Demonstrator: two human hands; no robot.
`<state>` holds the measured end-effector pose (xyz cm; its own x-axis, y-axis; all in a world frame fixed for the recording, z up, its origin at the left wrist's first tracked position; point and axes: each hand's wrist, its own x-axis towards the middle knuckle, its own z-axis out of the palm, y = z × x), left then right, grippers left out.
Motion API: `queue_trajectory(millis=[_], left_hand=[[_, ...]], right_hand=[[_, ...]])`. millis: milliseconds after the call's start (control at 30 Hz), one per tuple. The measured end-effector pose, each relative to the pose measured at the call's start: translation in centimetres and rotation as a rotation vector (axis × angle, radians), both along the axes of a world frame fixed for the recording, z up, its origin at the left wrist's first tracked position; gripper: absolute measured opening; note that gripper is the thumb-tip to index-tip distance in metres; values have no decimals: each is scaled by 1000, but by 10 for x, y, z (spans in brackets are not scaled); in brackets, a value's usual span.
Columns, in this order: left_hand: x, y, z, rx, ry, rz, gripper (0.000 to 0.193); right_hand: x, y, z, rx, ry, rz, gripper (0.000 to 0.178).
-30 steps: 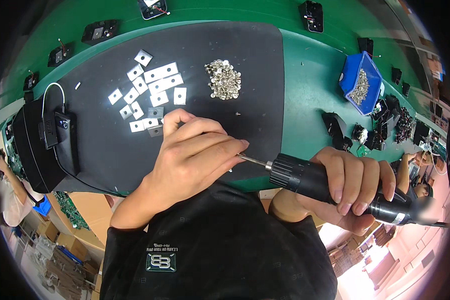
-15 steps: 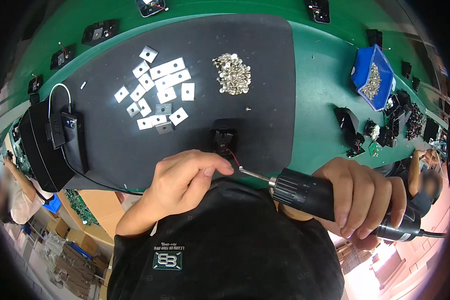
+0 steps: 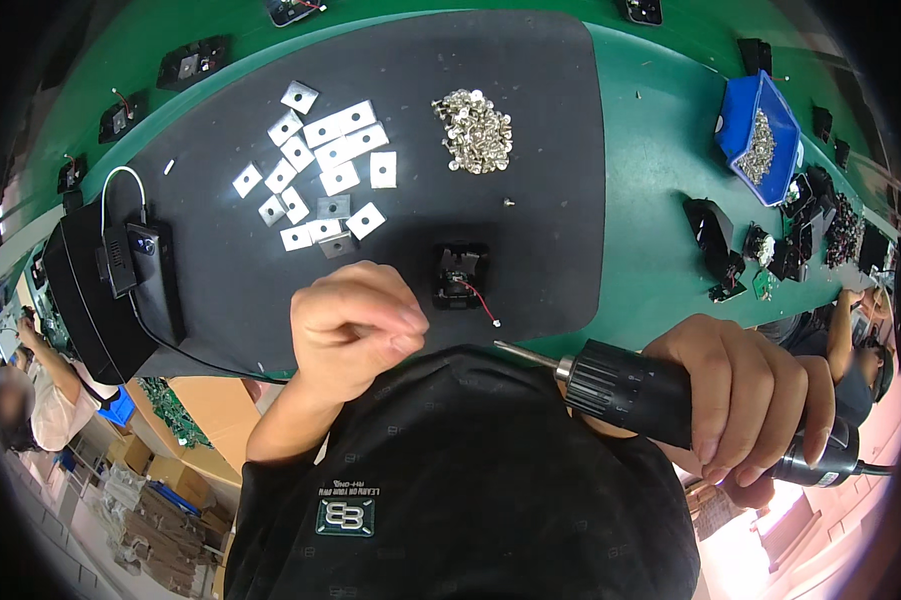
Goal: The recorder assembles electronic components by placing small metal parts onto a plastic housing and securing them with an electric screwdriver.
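Observation:
My right hand [image 3: 745, 395] is wrapped round a black electric screwdriver [image 3: 625, 390], whose metal bit points left, just right of the black plastic housing. My left hand [image 3: 355, 320] is closed, thumb and fingertips pressed together; whatever they hold, if anything, is hidden. The small black housing [image 3: 461, 262] lies on the dark mat just beyond and right of my left hand, touched by neither hand. From it a red wire [image 3: 482, 300] runs to a small white connector [image 3: 496, 323] near the mat's front edge. A single screw [image 3: 509, 203] lies beyond the housing.
Silver square plates with holes [image 3: 339, 178] are spread on the mat [image 3: 545, 110], left of a screw pile [image 3: 475, 135]. A blue bin [image 3: 735, 130] of screws and black parts [image 3: 710, 235] stand right. A phone-like device [image 3: 150, 260] with cable is left. Other people work at both sides.
My left hand has drawn back left from the housing and its fingers have closed. The screwdriver has moved slightly right, away from the connector. The view has shifted a little.

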<state>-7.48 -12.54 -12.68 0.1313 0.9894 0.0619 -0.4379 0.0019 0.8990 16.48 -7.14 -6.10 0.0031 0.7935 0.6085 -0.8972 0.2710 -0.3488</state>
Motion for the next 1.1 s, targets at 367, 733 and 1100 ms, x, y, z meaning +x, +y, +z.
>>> queue_trajectory(millis=[367,733,1100], left_hand=[[24,-18,7,-478,-442,-150,9],[25,-13,7,-399,-450,-221,12],[22,-7,9,-344,-311,-194,16]], right_hand=[[-17,6,0,13,95,6,33],[-12,7,-4,35,77,58,34],[-12,6,-4,46,45,48,35]])
